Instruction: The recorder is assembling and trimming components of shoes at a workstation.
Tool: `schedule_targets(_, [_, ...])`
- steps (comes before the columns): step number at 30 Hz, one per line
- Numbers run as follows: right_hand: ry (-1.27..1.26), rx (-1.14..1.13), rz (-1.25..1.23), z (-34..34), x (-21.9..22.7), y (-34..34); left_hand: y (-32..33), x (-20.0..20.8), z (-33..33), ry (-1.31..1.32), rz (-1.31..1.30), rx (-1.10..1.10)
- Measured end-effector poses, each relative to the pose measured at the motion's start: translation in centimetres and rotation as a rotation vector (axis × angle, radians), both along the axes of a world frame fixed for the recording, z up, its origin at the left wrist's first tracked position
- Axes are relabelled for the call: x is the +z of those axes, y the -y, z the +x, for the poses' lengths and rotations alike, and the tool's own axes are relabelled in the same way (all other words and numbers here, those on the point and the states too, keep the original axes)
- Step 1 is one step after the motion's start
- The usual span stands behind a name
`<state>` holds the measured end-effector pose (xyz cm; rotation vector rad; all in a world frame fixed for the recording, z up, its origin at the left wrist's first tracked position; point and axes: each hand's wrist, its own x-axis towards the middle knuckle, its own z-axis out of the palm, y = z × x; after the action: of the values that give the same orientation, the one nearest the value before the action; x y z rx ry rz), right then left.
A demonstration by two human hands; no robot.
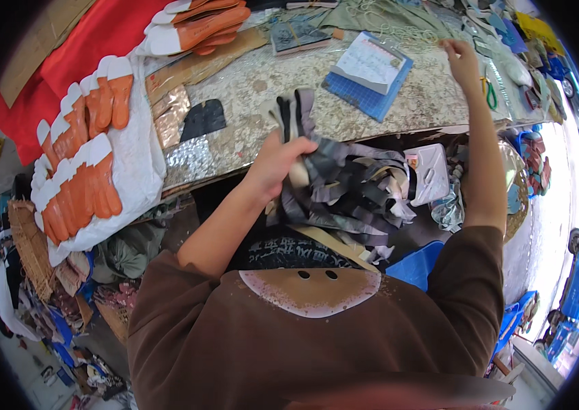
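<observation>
A large bundle of fabric strips [354, 181] in grey, black and cream hangs in front of the table's near edge. My left hand [277, 165] is closed around its upper end, and the looped ends stick up above my fist. My right arm stretches far across the table. At its end my right hand [460, 60] has its fingers bent together beside a tangle of pale string [409, 33]; what they pinch, if anything, is too small to tell. Green-handled scissors [489, 93] lie near my right wrist.
On the worn table [255, 68] rest a paper pad [370, 63] on a blue board [392, 99] and a black curved piece [203, 120]. Orange-and-white gloves [78, 195] are stacked at left on white sheeting. A clear plastic box [430, 174] and blue bin [414, 266] sit below.
</observation>
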<state>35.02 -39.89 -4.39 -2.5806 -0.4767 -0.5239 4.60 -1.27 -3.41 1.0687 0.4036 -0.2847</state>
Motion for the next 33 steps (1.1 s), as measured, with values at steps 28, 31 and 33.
schedule_targets(28, [-0.784,0.33,1.624,-23.9,2.8,-20.4,0.8,-0.2,-1.3,0.226,0.004,-0.021])
schedule_targets(31, [-0.717,0.551,1.7,-23.0,3.3,-15.9,0.1,-0.5,-1.2,0.213,0.056,-0.031])
schedule_targets(33, [-0.685,0.664,1.608,-23.9,5.1,-14.8,0.2,-0.5,-1.2,0.185,0.091,-0.016])
